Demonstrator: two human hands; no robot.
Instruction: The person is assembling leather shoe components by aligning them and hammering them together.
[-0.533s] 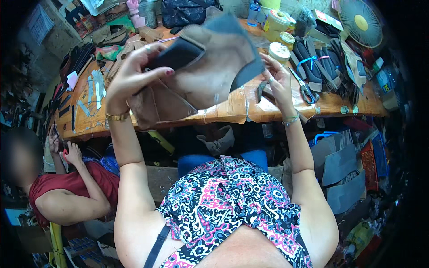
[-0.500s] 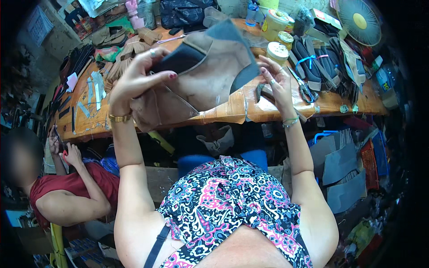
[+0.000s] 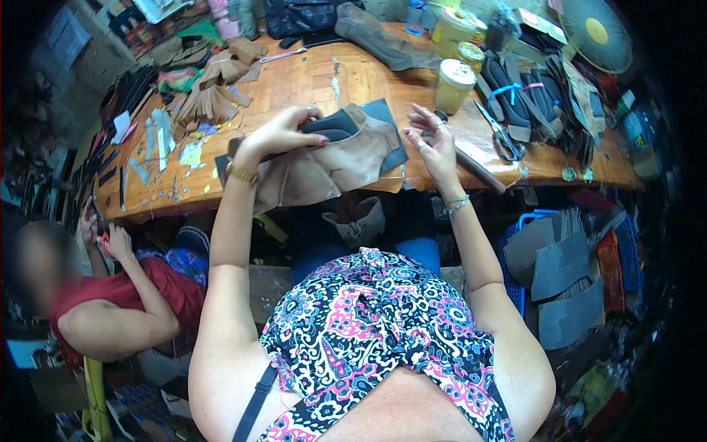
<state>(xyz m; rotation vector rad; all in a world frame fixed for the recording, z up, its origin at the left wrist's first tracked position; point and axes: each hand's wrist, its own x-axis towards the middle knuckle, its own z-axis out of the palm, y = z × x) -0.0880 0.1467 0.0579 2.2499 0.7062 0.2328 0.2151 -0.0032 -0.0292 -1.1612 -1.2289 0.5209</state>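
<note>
A brown leather shoe upper [image 3: 317,173] with dark blue-grey edging and a padded black part lies over the table's front edge. My left hand [image 3: 283,136] is closed on its upper left side, the thumb resting on the black part. My right hand [image 3: 434,151] is held just off the piece's right end, its fingers apart and holding nothing. Partly behind that hand lies a hammer [image 3: 477,168], its handle slanting toward the table edge.
Glass jars of yellowish paste [image 3: 454,87], scissors [image 3: 502,136] and bundled dark shoe parts [image 3: 526,92] stand or lie at the right. Folded leather strips [image 3: 213,96] and scraps lie at the left of the wooden table [image 3: 287,81]. A person in red [image 3: 132,295] sits at left holding red-handled scissors.
The shoe upper has come down from in front of me onto the table edge. My left hand moved right and lower with it; my right hand moved slightly left.
</note>
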